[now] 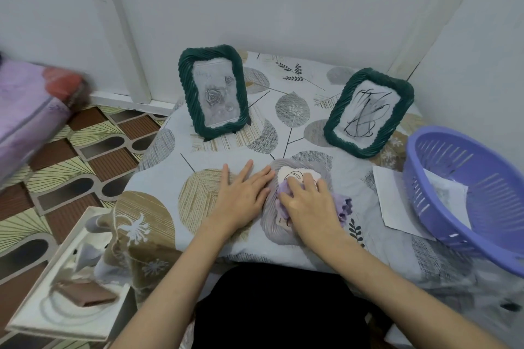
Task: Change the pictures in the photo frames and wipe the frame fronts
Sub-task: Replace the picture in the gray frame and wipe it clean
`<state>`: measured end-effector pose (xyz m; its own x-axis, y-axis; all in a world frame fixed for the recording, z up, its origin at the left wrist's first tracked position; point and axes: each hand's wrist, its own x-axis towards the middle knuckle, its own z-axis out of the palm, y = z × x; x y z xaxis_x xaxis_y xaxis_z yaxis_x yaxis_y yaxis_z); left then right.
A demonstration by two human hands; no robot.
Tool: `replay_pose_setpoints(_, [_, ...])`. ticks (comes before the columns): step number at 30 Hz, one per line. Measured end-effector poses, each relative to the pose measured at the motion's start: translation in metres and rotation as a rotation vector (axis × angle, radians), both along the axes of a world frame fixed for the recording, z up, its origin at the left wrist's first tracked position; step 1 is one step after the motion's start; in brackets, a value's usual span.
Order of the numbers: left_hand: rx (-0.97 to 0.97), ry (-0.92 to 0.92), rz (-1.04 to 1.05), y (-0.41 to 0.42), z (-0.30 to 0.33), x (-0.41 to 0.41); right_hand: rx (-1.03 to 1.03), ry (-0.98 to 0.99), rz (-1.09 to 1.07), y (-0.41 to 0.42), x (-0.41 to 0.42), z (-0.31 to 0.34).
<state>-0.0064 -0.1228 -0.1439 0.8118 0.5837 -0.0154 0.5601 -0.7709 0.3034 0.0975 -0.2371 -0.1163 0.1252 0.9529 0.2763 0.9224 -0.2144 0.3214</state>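
Observation:
A grey woven photo frame [270,224] lies flat on the table in front of me, with a line drawing showing at its top. My right hand [307,202] presses a purple cloth [344,207] onto the frame's front. Beside it, my left hand [245,193] lies flat on the tablecloth, fingers apart, touching the frame's left edge. Two dark green woven frames stand at the back: the left frame [212,91] holds a rose picture, the right frame [368,112] holds a black scribble drawing.
A purple plastic basket [465,190] sits at the right edge, partly on a white sheet of paper [394,198]. The leaf-patterned tablecloth [198,167] covers the table. A white tray [71,292] lies on the floor at lower left. Walls close off the back.

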Motion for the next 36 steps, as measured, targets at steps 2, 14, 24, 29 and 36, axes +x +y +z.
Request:
replay_pose_setpoints(2, [-0.019, 0.003, -0.001, -0.001, 0.001, 0.000, 0.009, 0.169, -0.120, -0.005, 0.012, 0.007])
replay_pose_setpoints(14, [-0.045, -0.007, 0.010, 0.000, 0.000, 0.000, 0.113, 0.348, 0.277, -0.043, 0.023, -0.016])
replay_pose_setpoints(24, [-0.033, -0.025, 0.044, -0.007, -0.004, 0.001, 0.157, 0.474, 0.201, -0.024, 0.018, -0.024])
replay_pose_setpoints(29, [-0.057, -0.035, 0.057, -0.009, -0.001, 0.002, 0.155, 0.288, 0.199, -0.037, 0.033, -0.022])
replay_pose_setpoints(36, [-0.039, -0.040, 0.057, -0.010, -0.003, 0.002, 0.188, 0.217, 0.170, -0.032, 0.014, -0.028])
